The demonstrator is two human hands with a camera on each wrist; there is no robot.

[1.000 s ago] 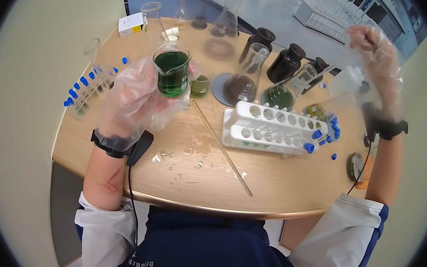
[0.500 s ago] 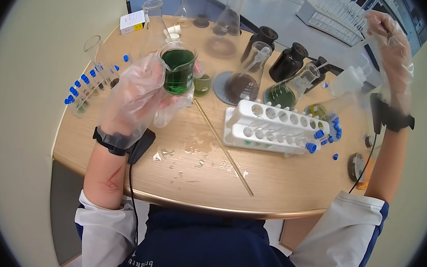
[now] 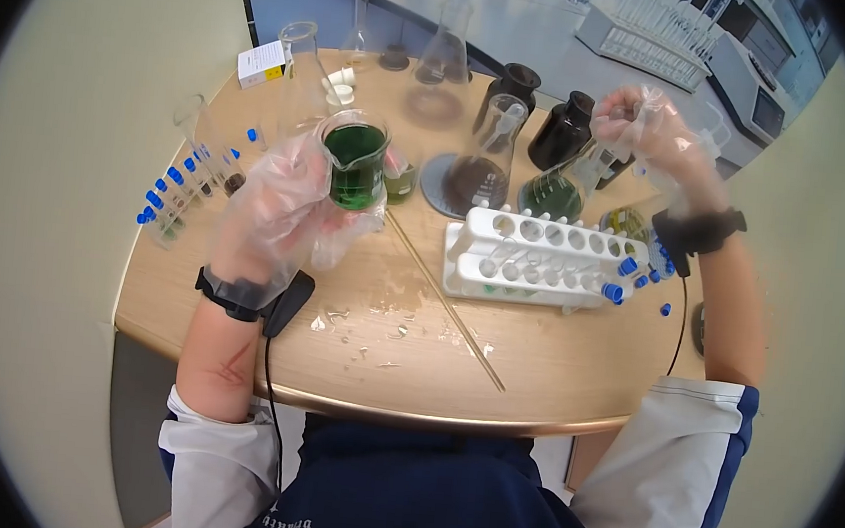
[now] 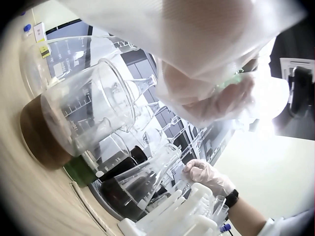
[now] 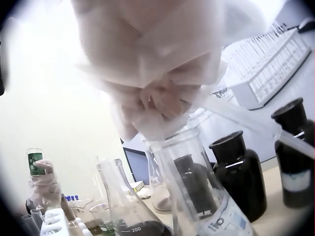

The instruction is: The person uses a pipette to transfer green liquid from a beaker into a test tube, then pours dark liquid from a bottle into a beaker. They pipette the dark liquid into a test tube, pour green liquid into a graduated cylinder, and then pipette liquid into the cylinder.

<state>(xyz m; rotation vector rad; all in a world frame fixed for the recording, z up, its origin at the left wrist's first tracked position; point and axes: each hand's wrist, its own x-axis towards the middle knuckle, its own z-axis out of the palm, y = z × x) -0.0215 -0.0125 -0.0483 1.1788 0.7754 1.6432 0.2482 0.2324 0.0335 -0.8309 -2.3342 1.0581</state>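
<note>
My gloved left hand [image 3: 275, 188] grips a glass beaker [image 3: 355, 167] of dark green liquid, raised above the table's left half. The beaker also shows in the right wrist view, upright. My gloved right hand [image 3: 651, 133] is raised at the back right, its fingers curled. From it a translucent plastic dropper [image 5: 236, 112] slants down to the right in the right wrist view; the glove hides its gripped end. Close below that hand stands a conical flask [image 3: 550, 193] with dark green liquid.
A white test tube rack [image 3: 547, 259] with blue-capped tubes stands front of centre. Dark reagent bottles [image 3: 562, 136] and a conical flask [image 3: 479, 174] of brown liquid stand behind it. A glass rod [image 3: 449, 306] lies beside spilled drops. More tubes [image 3: 169, 199] stand at left.
My right hand first rises slightly to the right, then comes down and left to above the conical flask. My left hand and the beaker shift slightly right in the view.
</note>
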